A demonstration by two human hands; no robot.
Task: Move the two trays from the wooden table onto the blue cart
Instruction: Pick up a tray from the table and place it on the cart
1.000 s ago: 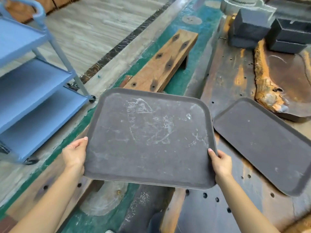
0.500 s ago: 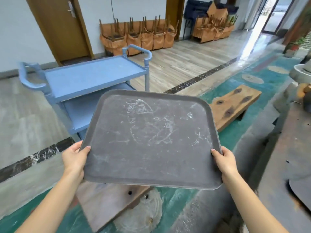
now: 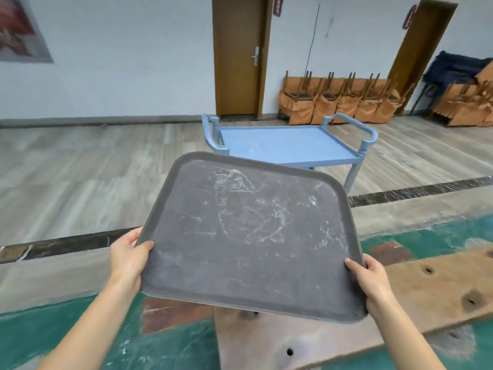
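Note:
I hold a dark grey scuffed tray [image 3: 253, 236] in the air in front of me, tilted slightly down to the right. My left hand [image 3: 128, 255] grips its near left edge, thumb on top. Its near right corner sits in my right hand [image 3: 370, 279]. The blue cart [image 3: 285, 145] stands straight ahead on the wood-look floor, its top shelf bare, and the tray's far edge overlaps its near side in view. The second tray and the wooden table are out of view.
A wooden bench [image 3: 426, 289] with dark knots lies low at the right under the tray. Green painted floor [image 3: 66, 337] is below me, and a dark stone strip [image 3: 66, 243] crosses the floor. Stacked orange-covered chairs [image 3: 341, 102] line the far wall beside a brown door [image 3: 240, 57].
The view has swung left, away from the table. The second tray has left the view, and the blue cart now stands straight ahead behind the tray, which stays held in both hands.

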